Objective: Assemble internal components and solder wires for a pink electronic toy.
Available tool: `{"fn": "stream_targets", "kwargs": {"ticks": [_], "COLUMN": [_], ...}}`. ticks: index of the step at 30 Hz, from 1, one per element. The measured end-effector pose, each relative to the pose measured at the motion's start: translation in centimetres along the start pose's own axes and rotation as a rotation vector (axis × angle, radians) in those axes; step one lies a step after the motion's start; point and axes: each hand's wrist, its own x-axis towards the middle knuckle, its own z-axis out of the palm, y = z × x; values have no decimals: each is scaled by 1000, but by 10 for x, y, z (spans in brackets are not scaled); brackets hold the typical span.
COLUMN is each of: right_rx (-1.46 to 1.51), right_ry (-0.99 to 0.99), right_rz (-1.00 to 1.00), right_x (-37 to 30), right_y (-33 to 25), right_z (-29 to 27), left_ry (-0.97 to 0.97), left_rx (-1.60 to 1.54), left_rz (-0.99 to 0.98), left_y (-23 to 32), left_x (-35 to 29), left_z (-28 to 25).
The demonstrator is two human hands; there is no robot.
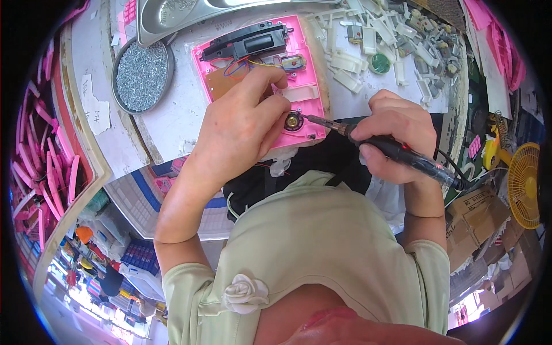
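My right hand (402, 135) grips a black soldering iron (397, 150) with a small red light on its handle. The iron's metal tip points left and reaches the edge of a small round speaker (294, 121). That speaker sits near the close end of a pink plastic housing (297, 39). Over the housing, my left hand (244, 118) has its fingers curled and pinched just left of the speaker; what they hold, if anything, is hidden. Farther up the housing are a black plastic part (253, 43), a small motor (293, 62), coloured wires and a brown board (225, 83), partly covered by my hand.
A round dish of small screws (141, 77) stands at left, beside a metal tray (195, 17). White plastic parts and small motors (382, 34) lie heaped at far right. A yellow fan (523, 184) is at the right edge; pink parts (52, 167) fill the left side.
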Motion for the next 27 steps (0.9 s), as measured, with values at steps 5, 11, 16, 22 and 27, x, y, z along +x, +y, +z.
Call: {"fn": "stream_targets", "kwargs": {"ticks": [5,11,16,22,27], "right_rx": [5,1,-1,-22,21], "right_ry": [-10,-31,-22,-37,5], "right_rz": [-11,-3,-9,134,190], "right_x": [2,4,5,7,4], "right_y": [2,2,4,-4,-7], "right_z": [1,1,4,2,-3], "left_ry": [-37,-36,-25,-43,-37], "left_rx": [17,18,33,67,76], "left_rz": [-4,20,48,50,60], "left_y": [0,-2,-2,-1,0], "left_x": [0,1,2,3,4], "left_z": [-3,-3,-3,-4,-4]}}
